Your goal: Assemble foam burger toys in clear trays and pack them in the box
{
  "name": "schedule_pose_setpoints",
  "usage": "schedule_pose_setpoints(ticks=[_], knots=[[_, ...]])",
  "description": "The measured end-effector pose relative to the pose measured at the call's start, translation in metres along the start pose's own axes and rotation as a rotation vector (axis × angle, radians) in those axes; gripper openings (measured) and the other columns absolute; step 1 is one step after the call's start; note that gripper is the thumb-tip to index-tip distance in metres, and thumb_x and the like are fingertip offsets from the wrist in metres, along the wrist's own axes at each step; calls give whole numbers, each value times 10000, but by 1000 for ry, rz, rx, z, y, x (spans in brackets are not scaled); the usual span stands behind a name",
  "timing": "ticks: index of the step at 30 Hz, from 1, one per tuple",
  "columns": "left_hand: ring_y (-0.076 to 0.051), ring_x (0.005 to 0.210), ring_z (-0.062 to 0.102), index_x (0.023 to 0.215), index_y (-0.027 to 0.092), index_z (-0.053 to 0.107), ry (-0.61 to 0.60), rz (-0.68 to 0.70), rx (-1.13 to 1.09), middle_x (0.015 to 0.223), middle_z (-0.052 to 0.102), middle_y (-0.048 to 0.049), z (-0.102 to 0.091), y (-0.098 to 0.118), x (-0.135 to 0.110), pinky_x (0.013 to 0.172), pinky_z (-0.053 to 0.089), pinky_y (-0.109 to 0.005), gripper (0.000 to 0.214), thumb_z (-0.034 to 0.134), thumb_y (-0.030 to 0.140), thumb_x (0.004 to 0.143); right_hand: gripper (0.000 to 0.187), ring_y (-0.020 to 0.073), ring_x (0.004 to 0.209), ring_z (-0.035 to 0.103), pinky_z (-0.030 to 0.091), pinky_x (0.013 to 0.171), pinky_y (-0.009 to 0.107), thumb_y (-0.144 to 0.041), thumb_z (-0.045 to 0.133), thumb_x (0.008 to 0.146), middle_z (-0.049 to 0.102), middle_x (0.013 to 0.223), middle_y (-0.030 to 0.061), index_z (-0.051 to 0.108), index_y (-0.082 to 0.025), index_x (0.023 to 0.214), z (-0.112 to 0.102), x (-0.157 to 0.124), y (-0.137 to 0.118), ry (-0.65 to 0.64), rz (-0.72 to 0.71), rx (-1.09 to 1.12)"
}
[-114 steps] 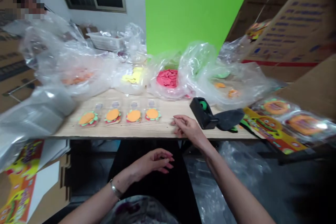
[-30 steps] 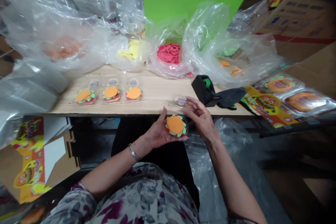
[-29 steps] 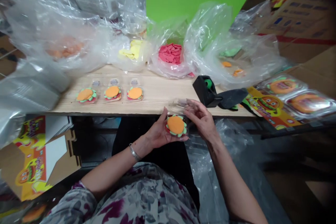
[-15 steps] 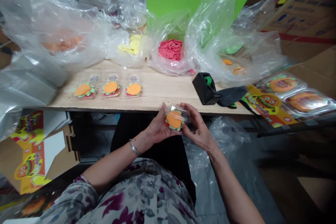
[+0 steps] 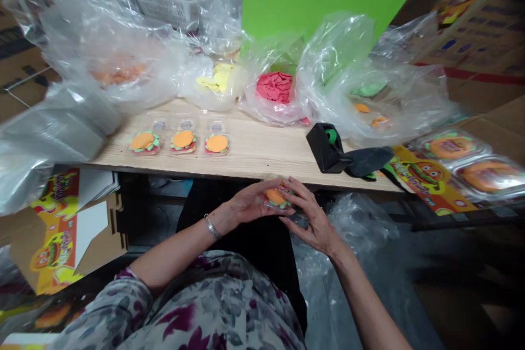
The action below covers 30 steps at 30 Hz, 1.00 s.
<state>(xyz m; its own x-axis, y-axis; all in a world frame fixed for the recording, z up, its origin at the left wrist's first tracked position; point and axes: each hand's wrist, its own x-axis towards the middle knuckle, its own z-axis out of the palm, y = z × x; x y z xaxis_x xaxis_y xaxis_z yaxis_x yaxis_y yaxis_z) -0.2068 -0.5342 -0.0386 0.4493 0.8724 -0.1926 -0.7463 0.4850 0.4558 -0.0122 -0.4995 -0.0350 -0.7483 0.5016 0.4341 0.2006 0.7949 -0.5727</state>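
Note:
Just off the table's front edge, over my lap, is a small clear plastic burger box (image 5: 276, 197) with an orange-topped candy burger inside. My left hand (image 5: 251, 202) is closed around it from the left. The fingers of my right hand (image 5: 312, 221) lie across its top and right side, with the thumb lower down; they partly hide the box. Three similar burgers stand in a row in clear boxes with lids folded back: a left one (image 5: 144, 142), a middle one (image 5: 183, 141) and a right one (image 5: 217, 144).
Along the back of the table (image 5: 262, 153), plastic bags hold orange pieces (image 5: 118, 71), yellow pieces (image 5: 217, 77) and pink pieces (image 5: 274, 86). A black tape dispenser (image 5: 326, 149) stands to the right. Stacked clear trays (image 5: 69, 126) are left; a printed burger card (image 5: 430, 178) lies right.
The box's lid, gripped at the right side before, now has my right fingers spread over its top. My left fingers have come over the box too. The whole view has shifted slightly.

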Motion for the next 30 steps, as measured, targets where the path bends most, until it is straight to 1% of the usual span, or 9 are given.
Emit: schedule_pose_setpoints(ticks=[3, 6, 9, 12, 17, 19, 21, 24, 30], knots=[[-186, 848, 639, 989, 141, 644, 3, -47, 205, 918, 673, -76, -9, -8, -2, 875, 487, -424, 248, 678, 169, 744, 405, 254, 1303, 398, 368, 1033, 499, -275, 581, 836, 471, 1379, 78, 528, -288, 1238, -7, -9, -7, -37, 127, 41], [-157, 780, 625, 957, 179, 647, -29, -145, 420, 888, 662, -49, -22, -25, 1, 779, 511, -350, 305, 743, 194, 668, 366, 200, 1068, 571, 478, 901, 387, -364, 553, 854, 563, 1232, 89, 558, -254, 1203, -6, -16, -8, 40, 430, 164], [-130, 684, 590, 890, 165, 653, -124, -227, 611, 805, 639, -34, -37, -48, 4, 686, 497, -288, 291, 760, 260, 636, 340, 161, 781, 595, 495, 719, 313, -463, 618, 776, 642, 888, 42, 657, -194, 980, 12, -28, -2, -7, 707, 309], [-129, 641, 561, 907, 150, 621, -43, -222, 815, 764, 608, -24, -52, -69, -1, 592, 467, -255, 392, 789, 284, 580, 359, 138, 692, 563, 452, 643, 269, -479, 700, 680, 629, 764, 8, 656, -166, 851, 32, -45, 3, -55, 891, 542], [-141, 737, 529, 1004, 170, 559, 136, 11, 1149, 879, 586, -30, -59, -84, -24, 621, 428, -232, 585, 826, 351, 517, 320, 120, 672, 537, 408, 648, 252, -429, 738, 658, 600, 729, -18, 620, -162, 789, 42, -70, 1, -42, 984, 726], [-149, 785, 522, 966, 175, 569, 195, 100, 1205, 903, 573, -35, -57, -84, -33, 671, 420, -237, 518, 804, 388, 557, 317, 116, 647, 522, 394, 628, 249, -429, 742, 652, 587, 698, -24, 604, -161, 752, 41, -75, -2, -17, 1015, 727], [-151, 804, 519, 909, 176, 595, 219, 147, 1226, 889, 566, -39, -57, -83, -39, 708, 412, -242, 353, 721, 412, 677, 313, 112, 637, 513, 385, 618, 247, -427, 737, 659, 582, 687, -26, 600, -160, 747, 42, -78, -4, -3, 1030, 745], [-144, 762, 519, 843, 169, 631, 200, 129, 1229, 836, 582, -43, -58, -80, -42, 687, 399, -238, 239, 584, 401, 809, 310, 103, 618, 493, 368, 595, 239, -433, 723, 674, 568, 684, -29, 596, -161, 752, 44, -79, -10, -1, 1039, 736], [-137, 747, 536, 853, 140, 638, 107, 40, 1281, 817, 611, -33, -53, -78, -40, 675, 408, -242, 248, 581, 379, 817, 293, 113, 616, 491, 373, 573, 241, -451, 680, 705, 571, 693, -15, 609, -174, 769, 46, -77, -26, -49, 990, 591]])
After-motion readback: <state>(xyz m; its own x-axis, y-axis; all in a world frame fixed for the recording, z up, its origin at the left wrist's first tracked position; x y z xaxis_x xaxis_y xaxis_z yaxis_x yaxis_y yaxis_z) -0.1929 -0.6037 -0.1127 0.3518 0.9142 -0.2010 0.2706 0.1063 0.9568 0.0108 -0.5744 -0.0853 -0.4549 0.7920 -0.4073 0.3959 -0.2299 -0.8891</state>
